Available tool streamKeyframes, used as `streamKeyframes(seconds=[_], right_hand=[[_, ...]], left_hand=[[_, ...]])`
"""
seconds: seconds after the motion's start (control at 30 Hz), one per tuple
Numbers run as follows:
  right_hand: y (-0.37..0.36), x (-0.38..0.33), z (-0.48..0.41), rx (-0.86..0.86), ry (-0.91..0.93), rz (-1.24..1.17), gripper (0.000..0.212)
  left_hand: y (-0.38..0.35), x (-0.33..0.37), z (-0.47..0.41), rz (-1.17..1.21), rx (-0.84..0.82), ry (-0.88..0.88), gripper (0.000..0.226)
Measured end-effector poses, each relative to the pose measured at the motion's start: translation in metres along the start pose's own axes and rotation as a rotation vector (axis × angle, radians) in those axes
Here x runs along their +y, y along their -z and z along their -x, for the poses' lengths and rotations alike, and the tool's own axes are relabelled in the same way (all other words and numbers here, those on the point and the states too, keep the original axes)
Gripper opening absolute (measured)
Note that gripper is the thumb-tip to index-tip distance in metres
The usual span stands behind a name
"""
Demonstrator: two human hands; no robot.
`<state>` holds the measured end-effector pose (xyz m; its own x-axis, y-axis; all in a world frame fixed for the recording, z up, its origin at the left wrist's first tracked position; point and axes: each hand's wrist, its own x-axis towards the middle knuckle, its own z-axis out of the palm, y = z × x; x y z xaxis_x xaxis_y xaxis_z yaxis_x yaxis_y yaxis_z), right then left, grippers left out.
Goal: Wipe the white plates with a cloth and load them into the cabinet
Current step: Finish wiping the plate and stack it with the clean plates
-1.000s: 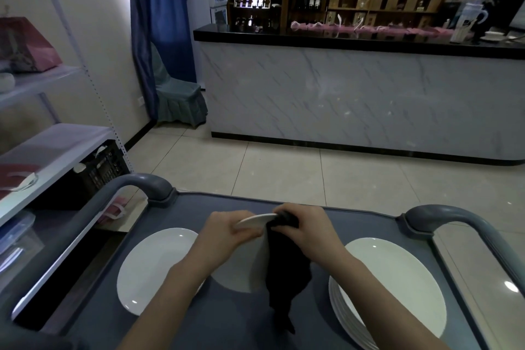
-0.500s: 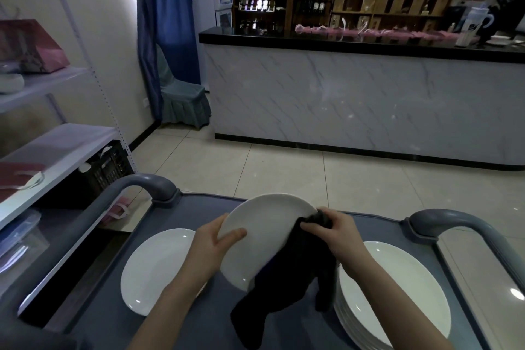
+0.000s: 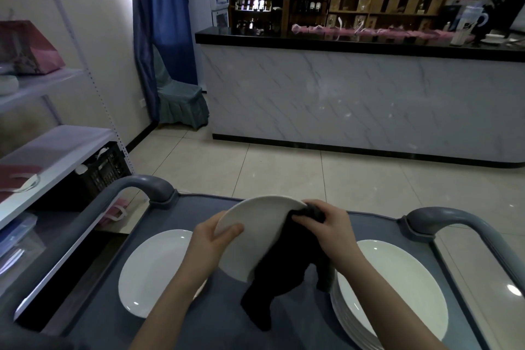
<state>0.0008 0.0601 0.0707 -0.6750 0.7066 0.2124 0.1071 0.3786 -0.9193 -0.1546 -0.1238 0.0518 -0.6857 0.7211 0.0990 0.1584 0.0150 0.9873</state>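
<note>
Gripped at its left rim by the left hand [image 3: 210,244], thumb on its face, a tilted plate [image 3: 255,236] was held over the cart [image 3: 224,321] at lower centre. A dark cloth [image 3: 284,275] was pinched against its right edge by the right hand [image 3: 329,224]. A single plate [image 3: 153,270] lay at lower left, a stack [image 3: 397,287] at lower right

Just the one view here, a head-worn wide-angle cam looking forward and down over a grey cart [image 3: 301,321]. Both forearms come in from the bottom edge, so the left hand [image 3: 208,244], right hand [image 3: 329,224], white plate [image 3: 255,236] and dark cloth [image 3: 284,273] sit close up, lower middle of the frame. Farther off, the marble counter [image 3: 355,102] fills the upper right and a white shelf rack [image 3: 56,148] runs down the left edge. Straight lines bend near the borders.
</note>
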Motion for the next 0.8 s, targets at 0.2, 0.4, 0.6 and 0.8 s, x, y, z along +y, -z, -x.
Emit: streamKeyframes(seconds=[0.2, 0.4, 0.6, 0.8], right_hand=[[-0.003, 0.025, 0.013, -0.042, -0.269, -0.293, 0.012], [0.001, 0.016, 0.003, -0.17, -0.17, 0.145, 0.013], [-0.031, -0.021, 0.004, -0.305, 0.158, 0.569, 0.016], [-0.02, -0.009, 0.001, -0.181, 0.072, 0.352, 0.014]], left_hand=[[-0.008, 0.001, 0.001, 0.108, 0.096, 0.017, 0.022], [0.003, -0.003, 0.002, -0.001, 0.021, 0.032, 0.018], [-0.006, 0.001, -0.002, -0.321, -0.166, -0.137, 0.027], [0.001, -0.004, 0.01, -0.048, 0.046, -0.051, 0.022]])
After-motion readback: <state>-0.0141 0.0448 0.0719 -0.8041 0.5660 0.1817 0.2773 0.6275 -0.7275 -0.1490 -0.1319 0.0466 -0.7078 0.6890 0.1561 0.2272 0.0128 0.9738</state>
